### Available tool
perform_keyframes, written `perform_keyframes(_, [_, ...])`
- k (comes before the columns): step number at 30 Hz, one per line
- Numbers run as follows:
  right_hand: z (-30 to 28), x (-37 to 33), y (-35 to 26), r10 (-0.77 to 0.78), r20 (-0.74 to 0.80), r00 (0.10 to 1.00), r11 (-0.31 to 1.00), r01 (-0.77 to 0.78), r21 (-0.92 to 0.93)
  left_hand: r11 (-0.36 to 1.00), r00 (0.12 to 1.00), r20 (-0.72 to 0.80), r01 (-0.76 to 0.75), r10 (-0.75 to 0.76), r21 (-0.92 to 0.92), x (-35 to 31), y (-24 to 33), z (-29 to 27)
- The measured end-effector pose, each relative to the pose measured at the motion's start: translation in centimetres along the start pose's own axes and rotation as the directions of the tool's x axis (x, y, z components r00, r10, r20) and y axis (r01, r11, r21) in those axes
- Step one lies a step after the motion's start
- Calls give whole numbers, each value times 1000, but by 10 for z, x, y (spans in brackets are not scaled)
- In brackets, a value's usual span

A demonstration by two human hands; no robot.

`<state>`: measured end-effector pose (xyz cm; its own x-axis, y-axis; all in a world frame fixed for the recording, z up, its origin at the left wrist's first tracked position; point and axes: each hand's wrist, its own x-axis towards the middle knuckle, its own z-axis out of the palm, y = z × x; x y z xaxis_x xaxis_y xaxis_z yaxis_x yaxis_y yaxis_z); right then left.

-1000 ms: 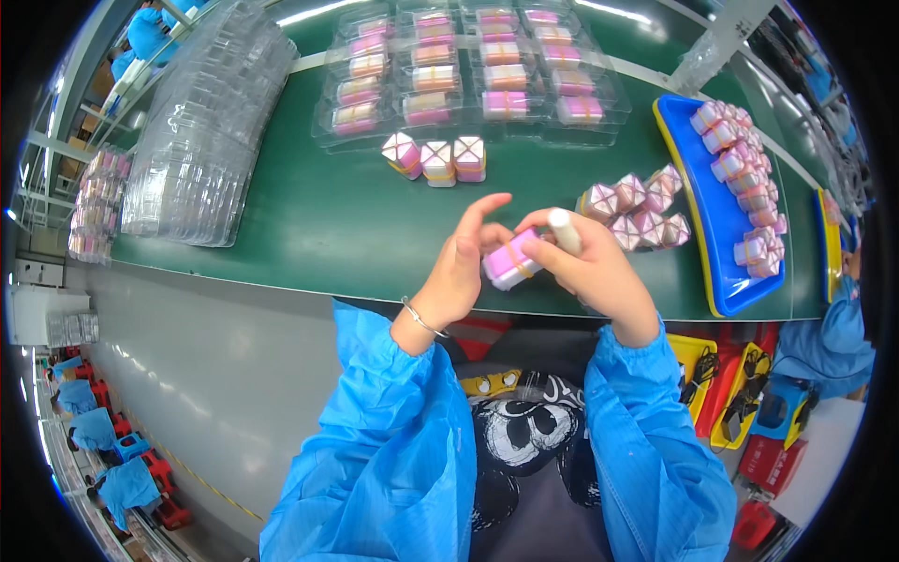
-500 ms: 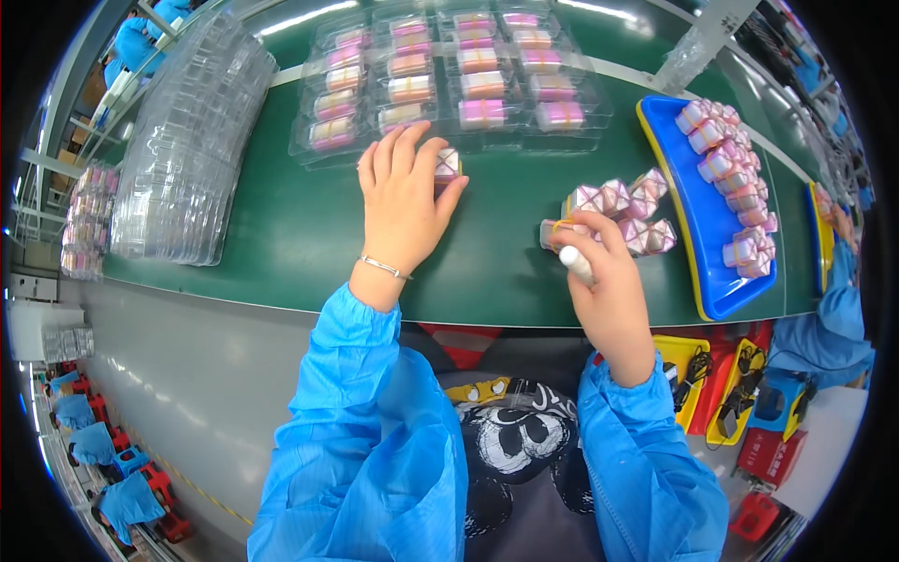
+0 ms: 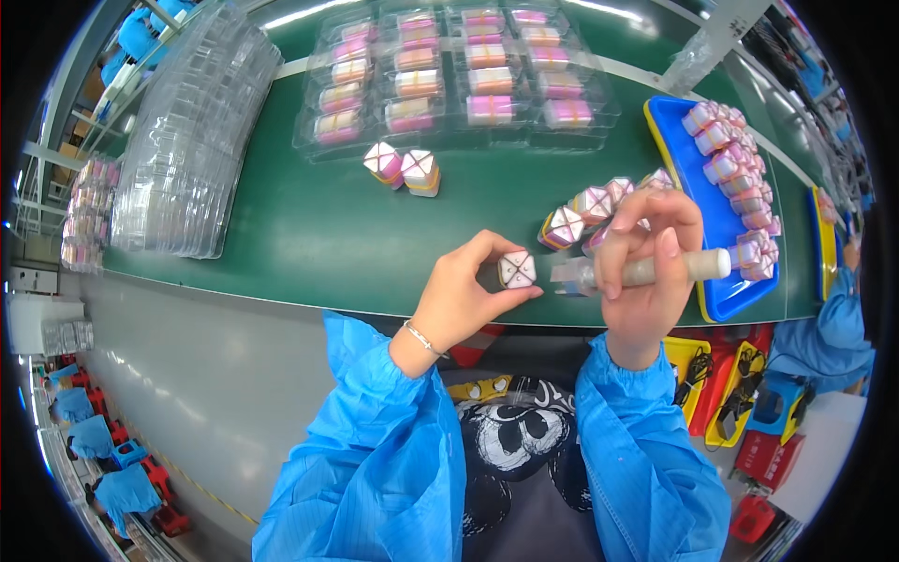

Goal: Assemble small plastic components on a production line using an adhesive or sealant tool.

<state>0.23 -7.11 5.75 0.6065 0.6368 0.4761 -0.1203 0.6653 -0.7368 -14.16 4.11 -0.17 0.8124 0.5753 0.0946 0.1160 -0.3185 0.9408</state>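
My left hand [image 3: 461, 298] grips a small block [image 3: 517, 270] near the table's front edge. The block's white end faces up, with dark crossing lines on it. In my right hand [image 3: 651, 267] is a pale cylindrical tool [image 3: 709, 266], held roughly level. Its translucent tip [image 3: 573, 276] points at the block, with a small gap between them. Partly hidden behind my right hand stands a cluster of similar pink-and-white blocks [image 3: 592, 203]. Two more upright blocks [image 3: 420, 173] stand close together left of centre, away from both hands.
Clear plastic trays [image 3: 449, 136] with rows of pink, white and orange blocks lie at the back. Stacked clear trays [image 3: 178, 159] rise at left. At right is a blue tray [image 3: 721, 302] with several blocks. A co-worker's blue sleeve [image 3: 824, 323] shows beyond it.
My left hand has moved from the back near the plastic trays toward the front and now holds a block. Two blocks stand where it was. My right hand has turned the tool level.
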Motion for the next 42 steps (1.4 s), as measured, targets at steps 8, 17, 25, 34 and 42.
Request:
perform_keyframes(8, [20,11,29,132,259,957,991,-133,-13,996,995,-43,-90,91,16,0,-3,4])
perform_keyframes(17, [33,25,31,272,490,828,931,-97,-352,989,982,-113,-146,149,36,2,-22,10])
perform_keyframes(25, [33,18,31,326,412,851,917,-179,-355,983,988,-8,-154,156,96,1,-31,10])
perform_keyframes(34, [26,12,39,312,357,881,926,-197,-322,981,984,27,-176,175,83,-5,-17,2])
perform_keyframes(42, [23,10,40,316,351,881,924,-202,-325,985,990,52,-133,128,113,-5,-16,1])
